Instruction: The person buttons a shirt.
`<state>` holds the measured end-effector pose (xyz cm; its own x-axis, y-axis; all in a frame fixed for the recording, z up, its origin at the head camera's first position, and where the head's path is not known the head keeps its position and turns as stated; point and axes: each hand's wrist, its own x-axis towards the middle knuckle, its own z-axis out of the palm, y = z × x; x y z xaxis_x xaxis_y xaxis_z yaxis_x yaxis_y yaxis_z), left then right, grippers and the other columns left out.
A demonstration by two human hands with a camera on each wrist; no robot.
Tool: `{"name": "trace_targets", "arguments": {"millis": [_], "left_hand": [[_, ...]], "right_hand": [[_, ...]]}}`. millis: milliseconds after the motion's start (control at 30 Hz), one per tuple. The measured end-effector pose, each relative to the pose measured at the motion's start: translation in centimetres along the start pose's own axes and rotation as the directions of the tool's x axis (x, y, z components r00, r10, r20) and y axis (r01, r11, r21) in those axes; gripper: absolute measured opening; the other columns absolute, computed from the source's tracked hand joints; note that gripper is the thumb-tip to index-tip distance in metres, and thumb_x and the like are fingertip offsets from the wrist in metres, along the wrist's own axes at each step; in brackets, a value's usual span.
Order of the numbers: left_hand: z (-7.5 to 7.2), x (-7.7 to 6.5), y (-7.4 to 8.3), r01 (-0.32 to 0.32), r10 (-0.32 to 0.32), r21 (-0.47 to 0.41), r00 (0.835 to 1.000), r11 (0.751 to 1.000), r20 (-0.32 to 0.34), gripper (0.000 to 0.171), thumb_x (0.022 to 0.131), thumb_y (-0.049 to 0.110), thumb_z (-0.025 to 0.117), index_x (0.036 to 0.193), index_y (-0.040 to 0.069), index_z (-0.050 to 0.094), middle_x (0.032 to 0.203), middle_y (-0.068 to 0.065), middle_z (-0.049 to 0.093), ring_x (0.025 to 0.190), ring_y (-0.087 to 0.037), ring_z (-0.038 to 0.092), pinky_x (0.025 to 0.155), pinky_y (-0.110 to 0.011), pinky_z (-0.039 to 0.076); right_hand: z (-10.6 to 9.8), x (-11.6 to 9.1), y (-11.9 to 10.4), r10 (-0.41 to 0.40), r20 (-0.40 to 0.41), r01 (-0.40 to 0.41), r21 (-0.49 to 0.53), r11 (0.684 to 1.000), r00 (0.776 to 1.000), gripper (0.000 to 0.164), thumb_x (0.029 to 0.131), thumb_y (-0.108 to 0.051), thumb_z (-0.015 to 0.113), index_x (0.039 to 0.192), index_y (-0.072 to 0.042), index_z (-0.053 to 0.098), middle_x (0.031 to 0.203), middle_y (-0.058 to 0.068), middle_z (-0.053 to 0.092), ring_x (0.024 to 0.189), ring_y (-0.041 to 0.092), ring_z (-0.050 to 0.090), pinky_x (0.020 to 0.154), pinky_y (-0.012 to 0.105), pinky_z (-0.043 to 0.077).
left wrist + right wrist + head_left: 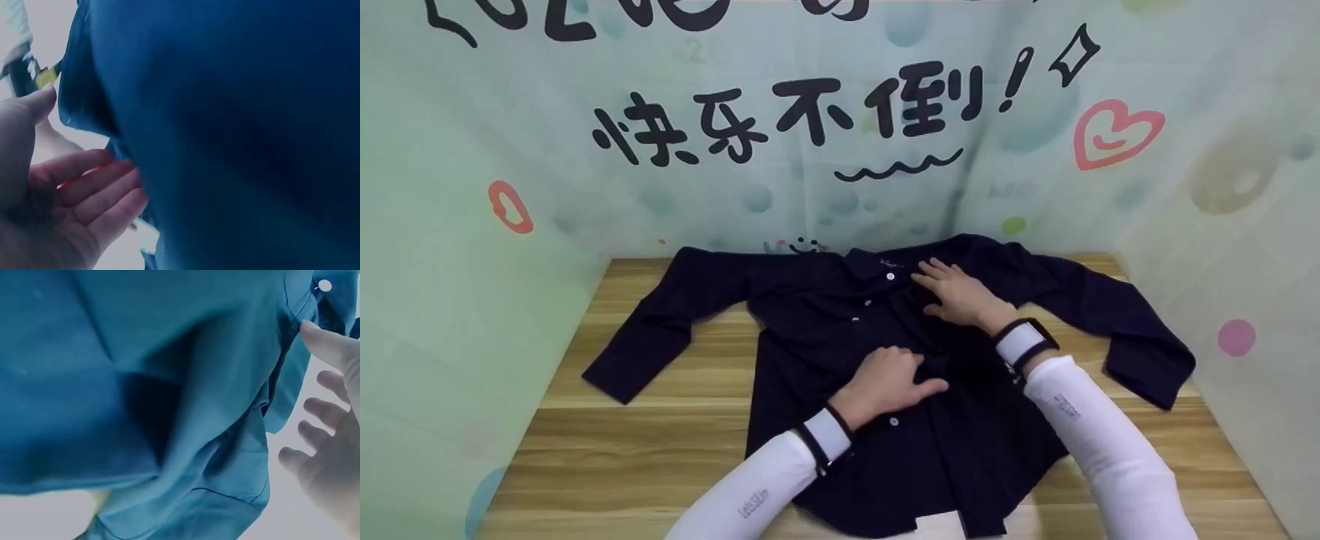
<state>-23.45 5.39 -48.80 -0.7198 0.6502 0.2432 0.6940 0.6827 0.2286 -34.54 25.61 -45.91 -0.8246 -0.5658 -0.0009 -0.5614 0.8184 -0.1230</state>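
Observation:
A dark navy long-sleeved shirt (802, 352) lies front up on the wooden table, its collar toward the back and its sleeves spread to both sides. White buttons (891, 277) run down its front. My left hand (881, 382) is over the middle of the shirt, thumb out to the side; in the left wrist view its fingers (107, 194) are relaxed beside the cloth and hold nothing. Higher up, near the collar, my right hand (960, 294) lies over the shirt's chest with fingers spread. The right wrist view shows its thumb (326, 343) against the cloth.
Wood-grain tabletop (660, 450) shows around the shirt. A printed cloth backdrop (802, 202) with writing and hearts rises behind and along both sides. Near the front edge, a small white patch (940, 525) shows by the shirt's hem.

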Motion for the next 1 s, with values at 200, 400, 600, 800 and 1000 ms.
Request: {"name": "trace_targets", "arguments": {"millis": [200, 400, 600, 800, 1000], "left_hand": [[1.5, 1.1, 1.2, 0.041, -0.041, -0.02, 0.999, 0.999, 0.0, 0.045, 0.092, 0.051, 0.07, 0.093, 0.008, 0.078, 0.084, -0.008, 0.075, 0.078, -0.026, 0.072, 0.07, -0.038, 0.058], [2.0, 1.6, 1.6, -0.031, 0.031, 0.106, 1.0, 0.994, 0.001, 0.022, 0.091, 0.03, 0.075, 0.082, 0.011, 0.075, 0.079, -0.005, 0.072, 0.073, -0.022, 0.071, 0.066, -0.034, 0.058], [1.8, 1.2, 0.6, -0.044, 0.045, 0.122, 0.999, 0.992, -0.01, 0.016, 0.09, 0.018, 0.072, 0.076, 0.011, 0.075, 0.077, -0.004, 0.073, 0.071, -0.023, 0.071, 0.063, -0.034, 0.058], [0.6, -1.2, -1.5, -0.006, 0.007, 0.057, 1.0, 0.998, -0.027, 0.018, 0.09, 0.017, 0.073, 0.073, 0.009, 0.072, 0.076, -0.005, 0.072, 0.072, -0.026, 0.071, 0.064, -0.037, 0.058], [0.0, -2.5, -2.4, -0.05, 0.052, 0.08, 0.999, 0.995, -0.016, 0.022, 0.09, 0.017, 0.073, 0.069, 0.009, 0.07, 0.073, -0.005, 0.071, 0.071, -0.024, 0.07, 0.065, -0.035, 0.058]], "right_hand": [[0.5, 1.5, 0.2, -0.046, 0.037, 0.048, -0.062, 0.997, 0.998, 0.063, 0.091, -0.016, 0.076, 0.147, -0.001, 0.052, 0.149, 0.025, 0.049, 0.143, 0.044, 0.038, 0.113, 0.058, 0.036], [1.0, 1.8, 1.0, -0.096, -0.088, 0.086, -0.111, 0.99, 0.991, 0.028, 0.087, -0.007, 0.078, 0.113, 0.001, 0.073, 0.104, 0.019, 0.065, 0.099, 0.04, 0.062, 0.085, 0.052, 0.054], [0.7, 1.5, 2.1, -0.113, -0.191, 0.106, -0.047, 0.993, 0.975, 0.008, 0.09, -0.003, 0.073, 0.096, 0.001, 0.075, 0.091, 0.017, 0.067, 0.087, 0.04, 0.066, 0.08, 0.052, 0.054], [-0.2, 1.8, 3.8, 0.054, -0.289, -0.026, 0.102, 0.994, 0.956, 0.015, 0.092, -0.006, 0.072, 0.105, 0.001, 0.076, 0.1, 0.021, 0.072, 0.096, 0.043, 0.067, 0.087, 0.055, 0.052], [-0.4, 2.3, 4.9, 0.389, -0.496, -0.282, 0.279, 0.918, 0.776, 0.014, 0.095, -0.007, 0.07, 0.104, 0.002, 0.076, 0.102, 0.024, 0.074, 0.095, 0.047, 0.068, 0.084, 0.06, 0.051]]}}
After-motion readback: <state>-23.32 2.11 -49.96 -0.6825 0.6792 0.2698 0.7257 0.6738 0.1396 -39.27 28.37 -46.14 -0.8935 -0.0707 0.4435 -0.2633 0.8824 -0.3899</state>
